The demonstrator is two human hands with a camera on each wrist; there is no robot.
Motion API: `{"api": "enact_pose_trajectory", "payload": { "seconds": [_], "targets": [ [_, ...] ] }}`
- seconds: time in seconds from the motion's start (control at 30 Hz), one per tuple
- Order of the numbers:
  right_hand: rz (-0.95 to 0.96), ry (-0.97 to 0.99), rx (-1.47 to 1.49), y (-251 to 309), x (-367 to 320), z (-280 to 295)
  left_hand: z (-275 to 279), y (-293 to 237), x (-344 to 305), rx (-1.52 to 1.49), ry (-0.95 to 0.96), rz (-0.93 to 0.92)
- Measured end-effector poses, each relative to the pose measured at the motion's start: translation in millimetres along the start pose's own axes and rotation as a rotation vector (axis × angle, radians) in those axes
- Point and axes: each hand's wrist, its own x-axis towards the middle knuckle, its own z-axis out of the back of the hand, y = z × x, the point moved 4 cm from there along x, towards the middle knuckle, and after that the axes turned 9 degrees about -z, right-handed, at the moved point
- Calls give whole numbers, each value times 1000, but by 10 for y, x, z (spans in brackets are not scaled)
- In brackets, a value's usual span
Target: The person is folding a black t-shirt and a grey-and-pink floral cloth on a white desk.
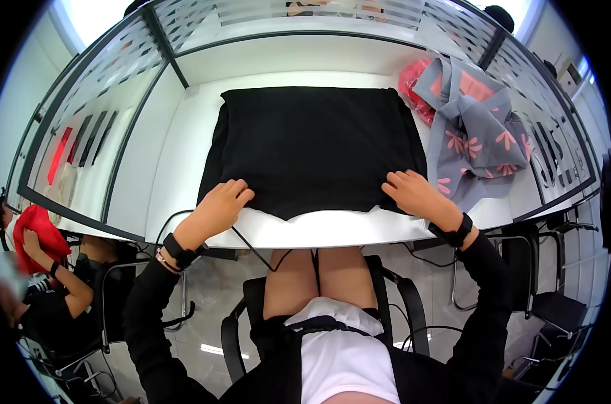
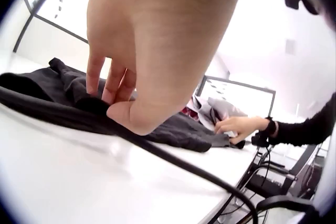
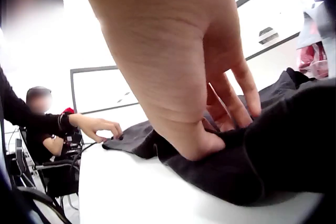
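Note:
A black garment (image 1: 312,148) lies spread in a broad rectangle on the white table, its near edge wavy. My left hand (image 1: 221,205) is at its near left corner. In the left wrist view the fingers (image 2: 113,85) point down into the cloth and the thumb comes in from the near side, pinching the edge. My right hand (image 1: 416,195) holds the near right corner likewise. In the right wrist view its thumb (image 3: 207,144) sits at the near edge with the fingers over a raised fold, fingertips partly hidden by cloth.
A grey bag with pink flowers (image 1: 480,135) and a red plastic-wrapped bundle (image 1: 416,87) lie at the table's right. A black cable (image 1: 251,249) hangs over the front edge by my left hand. Low partitions (image 1: 110,148) enclose the table. Another person holding red cloth (image 1: 39,232) sits at left.

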Motion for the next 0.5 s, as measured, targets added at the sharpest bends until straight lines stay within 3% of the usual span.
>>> {"api": "enact_pose_trajectory", "payload": {
  "seconds": [0.1, 0.2, 0.3, 0.5],
  "targets": [
    [-75, 16, 143, -82, -73, 60, 155, 132, -57, -146, 96, 129],
    [-93, 20, 256, -49, -80, 229, 238, 378, -116, -168, 7, 328],
    [-73, 5, 302, 143, -25, 292, 125, 574, -200, 57, -54, 232],
    [-180, 125, 276, 331, 13, 148, -36, 539, -279, -6, 106, 289]
  ]
}}
